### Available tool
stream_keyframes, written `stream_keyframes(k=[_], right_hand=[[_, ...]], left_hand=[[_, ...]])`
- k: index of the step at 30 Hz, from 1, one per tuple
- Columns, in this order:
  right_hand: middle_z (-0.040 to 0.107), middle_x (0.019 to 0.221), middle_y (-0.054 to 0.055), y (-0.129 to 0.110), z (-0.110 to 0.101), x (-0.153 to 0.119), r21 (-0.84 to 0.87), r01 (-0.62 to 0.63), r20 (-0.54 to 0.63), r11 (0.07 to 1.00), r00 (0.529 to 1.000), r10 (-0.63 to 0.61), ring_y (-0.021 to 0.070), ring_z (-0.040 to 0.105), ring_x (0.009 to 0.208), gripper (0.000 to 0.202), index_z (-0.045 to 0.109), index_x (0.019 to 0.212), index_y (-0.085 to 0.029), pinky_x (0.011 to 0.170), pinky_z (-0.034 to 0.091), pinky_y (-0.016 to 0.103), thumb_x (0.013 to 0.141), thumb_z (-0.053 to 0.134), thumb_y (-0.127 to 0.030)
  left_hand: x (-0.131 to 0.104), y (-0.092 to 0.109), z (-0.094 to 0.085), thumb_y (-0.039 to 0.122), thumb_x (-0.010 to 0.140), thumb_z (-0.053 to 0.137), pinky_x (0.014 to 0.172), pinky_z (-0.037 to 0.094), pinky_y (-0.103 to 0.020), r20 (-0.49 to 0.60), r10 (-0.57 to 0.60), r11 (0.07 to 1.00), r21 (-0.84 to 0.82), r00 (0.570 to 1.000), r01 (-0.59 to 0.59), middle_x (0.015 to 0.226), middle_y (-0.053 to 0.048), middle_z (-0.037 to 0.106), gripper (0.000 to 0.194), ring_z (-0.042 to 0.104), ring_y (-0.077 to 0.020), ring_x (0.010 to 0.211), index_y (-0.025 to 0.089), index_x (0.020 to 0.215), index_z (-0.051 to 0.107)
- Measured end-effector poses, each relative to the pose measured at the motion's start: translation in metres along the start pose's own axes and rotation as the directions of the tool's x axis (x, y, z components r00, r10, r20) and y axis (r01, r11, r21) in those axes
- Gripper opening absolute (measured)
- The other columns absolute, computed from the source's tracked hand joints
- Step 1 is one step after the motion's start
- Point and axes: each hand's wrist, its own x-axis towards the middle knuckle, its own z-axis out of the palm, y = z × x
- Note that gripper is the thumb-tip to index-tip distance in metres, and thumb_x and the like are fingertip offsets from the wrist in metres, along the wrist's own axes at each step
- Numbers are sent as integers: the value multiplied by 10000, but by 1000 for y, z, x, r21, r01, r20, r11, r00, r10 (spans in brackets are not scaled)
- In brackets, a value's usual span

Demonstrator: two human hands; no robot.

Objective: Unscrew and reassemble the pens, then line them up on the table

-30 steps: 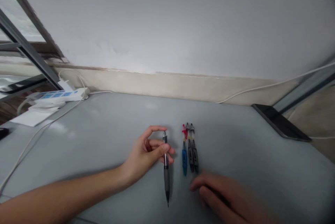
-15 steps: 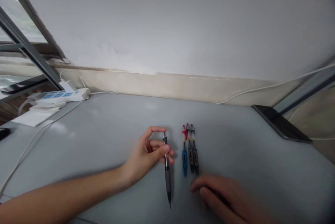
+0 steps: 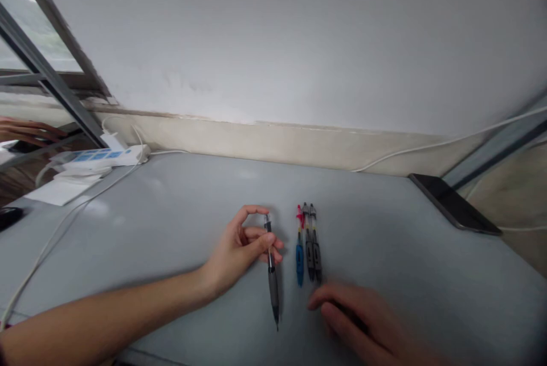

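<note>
My left hand (image 3: 248, 246) is closed around a pen (image 3: 273, 292) with a clear upper end and a dark grey grip. Its tip points down toward me, and my index finger rests on its top end. Right of it, three pens lie side by side on the table: a blue-gripped pen with a red top (image 3: 299, 257), a dark-gripped pen (image 3: 310, 255) and another dark-gripped pen (image 3: 317, 257). Just below their tips is my right hand (image 3: 363, 317), slightly blurred, index finger and thumb apart with nothing visible between them; its other fingers are hidden.
On the grey table (image 3: 192, 195), a white power strip (image 3: 106, 155) and its cable lie at the left, beside white paper (image 3: 64, 189). A black phone or tablet (image 3: 453, 203) rests at the right edge. Another person's hand (image 3: 29, 129) shows at far left.
The held pen's tip sits slightly higher in the picture. My right hand has shifted a little left. Another person's hand has come into view at far left. The three lying pens stay put.
</note>
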Motion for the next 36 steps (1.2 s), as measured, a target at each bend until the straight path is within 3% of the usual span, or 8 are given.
stream_keyframes(k=[7,11,16,21,27,31,36], right_hand=[[738,734,-9,5,3,5,-56,76,17,995,997,-76,185,681,654,258,749,972,-248,634,529,259,1014,497,-289],[743,757,-9,1,1,4,-187,149,28,971,989,-146,157,677,632,231,728,1012,-224,604,519,227,1018,498,-205],[785,863,13,-3,-3,8,-341,290,52,894,956,-290,156,728,719,221,705,1044,-202,683,557,227,960,540,-81],[788,957,113,5,1,25,-572,446,109,689,873,-475,276,718,871,275,713,1080,-139,735,577,357,892,568,-1],[768,864,108,16,12,35,-741,560,209,371,717,-665,275,666,758,186,712,1045,-106,514,453,341,919,620,-5],[739,796,75,15,15,33,-773,561,223,297,677,-701,246,636,727,106,703,931,-136,510,411,340,942,636,-55],[753,803,78,12,10,31,-757,586,193,290,625,-756,242,633,683,222,704,878,-146,491,412,357,969,530,-41]], left_hand=[[4,11,1,419,833,830,640,528,-250,-18,30,986,163,999,-26,846,-70,818,526,746,-169,714,224,1177,483],[21,24,2,402,822,820,612,545,-264,-4,64,957,284,998,-60,824,-58,811,555,703,-155,655,223,1206,462],[46,33,6,332,800,816,598,551,-251,34,68,927,369,997,-75,790,-9,752,532,671,-130,622,219,1194,479],[68,25,7,231,739,837,523,554,-229,23,95,859,502,995,-94,857,57,559,445,604,-81,563,207,1083,555],[86,12,10,135,714,837,420,483,-181,14,77,743,666,997,-67,826,69,499,417,547,-57,484,189,1048,593],[81,8,7,132,787,760,442,514,-198,18,59,700,713,998,-54,921,23,527,388,585,-73,526,186,1119,566],[59,12,0,128,834,665,471,497,-210,94,32,661,745,995,-92,989,-11,557,300,616,-84,552,176,1114,566]])
